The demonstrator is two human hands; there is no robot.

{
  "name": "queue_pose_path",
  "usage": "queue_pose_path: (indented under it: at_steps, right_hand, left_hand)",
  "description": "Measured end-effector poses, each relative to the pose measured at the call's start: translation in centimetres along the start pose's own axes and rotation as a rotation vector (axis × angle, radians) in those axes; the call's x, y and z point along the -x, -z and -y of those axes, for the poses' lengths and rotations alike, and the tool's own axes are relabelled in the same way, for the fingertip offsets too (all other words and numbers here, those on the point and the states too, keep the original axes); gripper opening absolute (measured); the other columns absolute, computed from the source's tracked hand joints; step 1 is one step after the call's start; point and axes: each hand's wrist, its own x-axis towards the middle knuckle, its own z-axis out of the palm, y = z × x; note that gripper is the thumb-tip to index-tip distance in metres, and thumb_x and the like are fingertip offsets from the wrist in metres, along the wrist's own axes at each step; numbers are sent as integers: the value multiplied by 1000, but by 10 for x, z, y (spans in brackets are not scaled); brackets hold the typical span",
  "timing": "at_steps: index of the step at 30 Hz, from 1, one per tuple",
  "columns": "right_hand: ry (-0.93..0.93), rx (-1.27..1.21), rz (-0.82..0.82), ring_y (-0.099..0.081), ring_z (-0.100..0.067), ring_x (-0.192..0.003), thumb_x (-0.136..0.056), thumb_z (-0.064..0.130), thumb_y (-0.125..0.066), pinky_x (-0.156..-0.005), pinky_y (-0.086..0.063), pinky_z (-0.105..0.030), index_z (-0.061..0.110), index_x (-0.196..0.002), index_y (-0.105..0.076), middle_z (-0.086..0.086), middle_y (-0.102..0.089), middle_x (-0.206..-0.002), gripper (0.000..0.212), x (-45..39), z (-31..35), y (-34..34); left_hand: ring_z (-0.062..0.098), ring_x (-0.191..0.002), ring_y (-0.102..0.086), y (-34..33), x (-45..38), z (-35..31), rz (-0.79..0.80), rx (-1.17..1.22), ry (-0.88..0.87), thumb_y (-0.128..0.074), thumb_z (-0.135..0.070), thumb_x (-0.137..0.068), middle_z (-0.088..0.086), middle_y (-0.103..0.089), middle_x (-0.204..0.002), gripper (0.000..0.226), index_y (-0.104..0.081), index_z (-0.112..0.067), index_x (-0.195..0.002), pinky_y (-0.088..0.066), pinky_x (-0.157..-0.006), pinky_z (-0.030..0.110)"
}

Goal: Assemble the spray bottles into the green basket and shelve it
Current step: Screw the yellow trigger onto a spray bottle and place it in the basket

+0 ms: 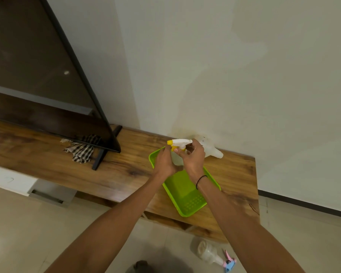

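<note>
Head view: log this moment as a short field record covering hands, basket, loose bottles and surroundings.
left hand: steadies a clear bottle above the basket
right hand: at the collar of the yellow-and-white trigger head
green basket: on the wooden console, nothing lying in it
loose bottle: lying headless by the wall
floor bottle: lying down, pink-and-blue head
also: TV, checked cloth

No text, label, brand, number or sign can be read anywhere here; the bottles' surfaces show no legible print.
</note>
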Motion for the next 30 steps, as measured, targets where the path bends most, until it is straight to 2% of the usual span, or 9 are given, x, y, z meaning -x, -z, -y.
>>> queue_pose_path:
  at_steps: [6, 9, 12, 16, 19, 22, 24, 27, 30]
  right_hand:
    - [1, 16, 17, -75, -32, -108, -78, 2, -91, -99, -59, -56, 2, -112, -67, -14, -79, -110, 42, 0, -5, -1]
    - [10, 53, 40, -73, -27, -111, -75, 4, -93, -102, -58, -48, 4, -117, -65, -11, -77, -114, 51, 0, -3, 2]
    - [24, 79, 86, -68, -21, -113, -75, 3, -94, -104, -56, -38, 8, -127, -62, -5, -73, -119, 61, 0, -2, 7]
    - [54, 55, 113, -64, -20, -122, -78, 3, -92, -107, -48, -27, 10, -139, -57, -5, -68, -130, 71, -1, -5, 22]
    - [62, 62, 96, -63, -14, -121, -80, 11, -93, -105, -48, -25, 14, -140, -56, 6, -66, -125, 71, -2, -7, 38]
    - [65, 65, 48, -62, -17, -121, -83, 11, -91, -106, -50, -31, 14, -140, -56, 0, -64, -127, 66, -5, -7, 52]
    - [63, 57, 27, -61, -19, -121, -87, 8, -87, -107, -50, -35, 13, -139, -56, -2, -63, -126, 61, -7, -7, 62]
    - [69, 83, -22, -61, -23, -123, -92, 4, -79, -107, -51, -42, 9, -137, -56, -8, -64, -129, 51, -11, -7, 77]
    - [55, 149, -60, -59, -29, -129, -94, -1, -74, -110, -51, -47, 5, -138, -55, -14, -62, -137, 48, -19, -9, 91]
  left_hand:
    - [34, -120, -67, 2, 3, -2, 12, -22, 22, -99, -26, -67, 13, -70, -128, 90, -50, -8, -140, -56, -87, 40]
    - [33, -119, -67, 7, 2, -4, 24, -51, 41, -100, -31, -64, 14, -68, -127, 90, -53, -7, -137, -57, -90, 45]
    - [28, -123, -65, 15, 2, -3, 34, -56, 73, -99, -35, -62, 9, -66, -132, 94, -52, -9, -139, -58, -93, 41]
    - [20, -119, -66, 27, 7, 4, -49, 51, 27, -92, -24, -66, -1, -67, -128, 80, -52, -14, -135, -57, -92, 35]
    - [13, -108, -73, 38, 9, 0, -172, 243, -33, -86, -6, -68, -6, -72, -115, 67, -60, -18, -129, -61, -92, 30]
    - [8, -95, -73, 53, 6, -15, -260, 399, -71, -85, 2, -72, 4, -74, -109, 59, -64, -9, -127, -62, -89, 23]
    - [14, -96, -71, 64, 3, -30, -315, 441, -133, -81, -3, -72, 6, -72, -108, 52, -67, -7, -122, -59, -83, 17]
    - [18, -95, -67, 73, -4, -61, -321, 400, -260, -79, -13, -70, -1, -72, -104, 42, -70, -11, -112, -59, -84, 28]
    - [18, -94, -68, 71, -13, -93, -257, 230, -394, -84, -16, -76, -3, -73, -104, 32, -72, -16, -106, -58, -88, 31]
